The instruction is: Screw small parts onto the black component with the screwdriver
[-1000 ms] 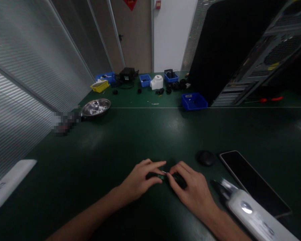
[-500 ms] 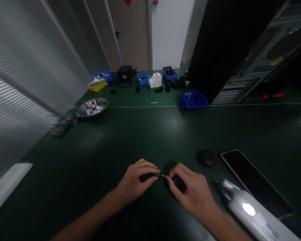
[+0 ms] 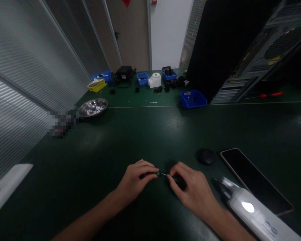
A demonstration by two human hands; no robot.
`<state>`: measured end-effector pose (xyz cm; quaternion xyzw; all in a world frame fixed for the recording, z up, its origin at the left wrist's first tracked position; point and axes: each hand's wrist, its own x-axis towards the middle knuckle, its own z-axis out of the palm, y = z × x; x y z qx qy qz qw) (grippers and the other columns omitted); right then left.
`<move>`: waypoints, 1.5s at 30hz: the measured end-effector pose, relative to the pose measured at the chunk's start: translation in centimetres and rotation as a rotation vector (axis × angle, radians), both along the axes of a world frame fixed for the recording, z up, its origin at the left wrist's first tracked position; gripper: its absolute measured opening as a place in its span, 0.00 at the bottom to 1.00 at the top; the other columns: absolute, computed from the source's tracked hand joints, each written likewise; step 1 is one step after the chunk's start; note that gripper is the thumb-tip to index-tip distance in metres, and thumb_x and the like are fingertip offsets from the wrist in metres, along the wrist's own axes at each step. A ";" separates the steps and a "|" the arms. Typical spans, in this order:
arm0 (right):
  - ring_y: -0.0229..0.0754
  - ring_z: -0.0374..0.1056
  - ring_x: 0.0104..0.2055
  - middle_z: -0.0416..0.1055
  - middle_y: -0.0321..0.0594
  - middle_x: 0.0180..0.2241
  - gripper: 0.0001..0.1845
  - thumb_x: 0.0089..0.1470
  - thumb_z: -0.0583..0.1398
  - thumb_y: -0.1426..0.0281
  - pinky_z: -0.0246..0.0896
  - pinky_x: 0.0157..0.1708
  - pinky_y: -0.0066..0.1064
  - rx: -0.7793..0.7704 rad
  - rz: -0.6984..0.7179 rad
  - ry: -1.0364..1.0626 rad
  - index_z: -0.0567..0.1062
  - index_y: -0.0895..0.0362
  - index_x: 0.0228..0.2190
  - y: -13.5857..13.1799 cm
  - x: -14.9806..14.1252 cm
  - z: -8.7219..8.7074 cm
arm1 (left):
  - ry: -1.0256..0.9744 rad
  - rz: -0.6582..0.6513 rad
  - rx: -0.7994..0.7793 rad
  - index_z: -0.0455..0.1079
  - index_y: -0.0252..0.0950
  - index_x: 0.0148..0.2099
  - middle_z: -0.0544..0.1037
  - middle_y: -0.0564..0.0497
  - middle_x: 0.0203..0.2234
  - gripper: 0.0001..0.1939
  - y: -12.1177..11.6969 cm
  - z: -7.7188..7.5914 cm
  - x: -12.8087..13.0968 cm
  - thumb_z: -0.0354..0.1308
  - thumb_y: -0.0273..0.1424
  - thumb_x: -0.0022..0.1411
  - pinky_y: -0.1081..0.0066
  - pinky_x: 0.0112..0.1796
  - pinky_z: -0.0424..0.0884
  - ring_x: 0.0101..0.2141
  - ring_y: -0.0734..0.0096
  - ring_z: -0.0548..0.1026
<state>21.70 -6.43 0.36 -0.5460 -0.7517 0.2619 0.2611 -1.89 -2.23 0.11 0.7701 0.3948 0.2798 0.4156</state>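
My left hand [image 3: 137, 175] pinches a small green part [image 3: 158, 173] between thumb and fingertips. It looks like a bit of circuit board, though most of it is hidden by the fingers. From the right, my right hand [image 3: 189, 184] grips a thin silvery rod [image 3: 164, 174] with thumb and index finger curled together. The rod points left and its end meets or nearly meets the green part; contact is too small to make out. Whatever handle the rod has is hidden in my dark, shaded palm. Both hands are low over the dark green tabletop [image 3: 130, 140].
To the right lie a black mouse [image 3: 207, 157], a phone-like dark slab [image 3: 253, 180] and a white device [image 3: 263, 214]. A metal bowl [image 3: 104, 108] holds white pieces at left. Farther back are a blue bin [image 3: 193, 104], a yellow tray [image 3: 96, 87] and a white housing [image 3: 155, 80].
The hands keep nearly the same place and grip. The rod and green part have tilted or shifted slightly, and the whole view has moved a little.
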 end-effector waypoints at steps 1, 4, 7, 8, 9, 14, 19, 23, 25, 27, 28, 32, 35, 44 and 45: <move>0.38 0.69 0.33 0.71 0.36 0.35 0.10 0.67 0.54 0.64 0.56 0.33 0.32 -0.004 0.002 -0.003 0.72 0.53 0.35 0.0 0.0 0.0 | -0.002 0.000 -0.001 0.80 0.43 0.50 0.81 0.50 0.42 0.11 0.0 0.0 0.0 0.63 0.28 0.66 0.68 0.46 0.73 0.43 0.69 0.78; 0.38 0.69 0.33 0.71 0.35 0.35 0.10 0.67 0.54 0.64 0.56 0.34 0.32 0.004 0.004 -0.024 0.72 0.52 0.36 -0.1 0.0 0.0 | 0.001 -0.013 0.002 0.80 0.43 0.51 0.81 0.50 0.43 0.12 0.0 -0.1 -0.1 0.62 0.28 0.67 0.67 0.46 0.74 0.44 0.68 0.78; 0.38 0.69 0.32 0.71 0.35 0.35 0.09 0.67 0.54 0.64 0.55 0.33 0.32 0.031 0.018 -0.049 0.72 0.52 0.37 -0.2 -0.1 -0.1 | -0.001 -0.031 0.024 0.80 0.43 0.50 0.82 0.50 0.43 0.11 0.1 -0.3 -0.2 0.63 0.28 0.67 0.67 0.47 0.73 0.44 0.68 0.78; 0.38 0.68 0.32 0.71 0.35 0.35 0.09 0.67 0.54 0.65 0.55 0.33 0.32 0.040 0.027 -0.050 0.72 0.52 0.37 -0.3 -0.1 -0.2 | -0.005 -0.044 0.031 0.80 0.43 0.50 0.82 0.49 0.43 0.11 0.1 -0.3 -0.2 0.63 0.28 0.67 0.66 0.47 0.74 0.44 0.67 0.78; 0.38 0.68 0.32 0.71 0.35 0.35 0.09 0.67 0.54 0.65 0.55 0.33 0.32 0.045 0.040 -0.050 0.72 0.53 0.37 -0.3 -0.1 -0.3 | -0.008 -0.061 0.037 0.80 0.42 0.51 0.82 0.49 0.43 0.11 0.0 -0.3 -0.2 0.62 0.29 0.67 0.66 0.47 0.74 0.44 0.67 0.78; 0.38 0.68 0.33 0.71 0.35 0.36 0.07 0.67 0.54 0.66 0.54 0.33 0.32 0.057 0.084 -0.085 0.71 0.52 0.39 -0.5 -0.3 -0.4 | 0.025 -0.141 0.090 0.79 0.42 0.53 0.81 0.47 0.44 0.13 -0.4 -0.3 0.1 0.58 0.29 0.70 0.65 0.46 0.74 0.44 0.67 0.77; 0.37 0.69 0.34 0.71 0.35 0.37 0.07 0.68 0.54 0.67 0.55 0.33 0.31 0.082 0.087 -0.093 0.72 0.53 0.40 -0.7 -0.5 -0.3 | 0.084 -0.143 0.185 0.78 0.41 0.54 0.80 0.47 0.44 0.13 -0.9 -0.4 0.4 0.56 0.28 0.71 0.66 0.44 0.73 0.43 0.67 0.75; 0.37 0.69 0.34 0.72 0.35 0.37 0.07 0.67 0.55 0.67 0.57 0.34 0.30 0.093 0.050 -0.043 0.72 0.53 0.39 -0.6 -0.5 -0.4 | 0.144 -0.151 0.261 0.74 0.42 0.59 0.77 0.46 0.44 0.17 -1.0 -0.4 0.4 0.54 0.28 0.72 0.65 0.43 0.73 0.43 0.66 0.73; 0.37 0.69 0.34 0.72 0.35 0.37 0.07 0.67 0.55 0.67 0.58 0.35 0.30 0.104 0.020 -0.011 0.72 0.54 0.38 -0.5 -0.4 -0.4 | 0.184 -0.153 0.278 0.71 0.43 0.62 0.76 0.46 0.45 0.19 -1.0 -0.2 0.4 0.54 0.27 0.72 0.65 0.43 0.72 0.44 0.66 0.72; 0.37 0.69 0.35 0.72 0.36 0.37 0.08 0.68 0.54 0.67 0.58 0.35 0.29 0.114 -0.019 -0.003 0.72 0.54 0.37 -0.4 -0.3 -0.4 | 0.242 -0.172 0.279 0.66 0.44 0.66 0.75 0.45 0.46 0.23 -1.0 0.0 0.5 0.53 0.26 0.72 0.65 0.44 0.72 0.45 0.65 0.71; 0.37 0.69 0.35 0.72 0.36 0.37 0.09 0.68 0.54 0.66 0.58 0.35 0.29 0.118 -0.039 -0.010 0.72 0.54 0.37 -0.4 -0.2 -0.4 | 0.276 -0.184 0.280 0.64 0.45 0.68 0.74 0.45 0.47 0.25 -1.1 0.1 0.6 0.52 0.26 0.72 0.64 0.44 0.72 0.45 0.64 0.71; 0.37 0.69 0.33 0.72 0.36 0.36 0.10 0.68 0.54 0.65 0.56 0.33 0.30 0.135 -0.094 -0.115 0.73 0.54 0.37 -0.3 -0.1 -0.4 | 0.388 -0.210 0.292 0.55 0.47 0.73 0.72 0.44 0.49 0.32 -1.1 0.3 1.0 0.52 0.23 0.71 0.61 0.46 0.72 0.47 0.62 0.69; 0.38 0.69 0.32 0.72 0.36 0.36 0.10 0.68 0.54 0.65 0.54 0.30 0.31 0.148 -0.115 -0.231 0.74 0.54 0.37 -0.4 -0.1 -0.4 | 0.416 -0.219 0.290 0.54 0.46 0.73 0.72 0.44 0.49 0.32 -1.3 0.4 1.2 0.52 0.24 0.70 0.59 0.47 0.72 0.47 0.61 0.69; 0.39 0.70 0.31 0.72 0.37 0.36 0.10 0.68 0.54 0.65 0.53 0.28 0.31 0.155 -0.200 -0.315 0.73 0.53 0.37 -0.5 0.0 -0.2 | 0.266 -0.181 0.282 0.71 0.42 0.60 0.76 0.46 0.51 0.17 -1.2 0.6 0.9 0.54 0.27 0.71 0.59 0.52 0.73 0.51 0.62 0.72; 0.39 0.70 0.31 0.72 0.37 0.36 0.10 0.68 0.54 0.65 0.53 0.28 0.31 0.152 -0.216 -0.318 0.73 0.53 0.37 -0.5 0.0 -0.2 | 0.273 -0.193 0.304 0.72 0.42 0.59 0.76 0.46 0.52 0.16 -1.1 0.7 1.1 0.54 0.27 0.72 0.59 0.53 0.72 0.52 0.62 0.71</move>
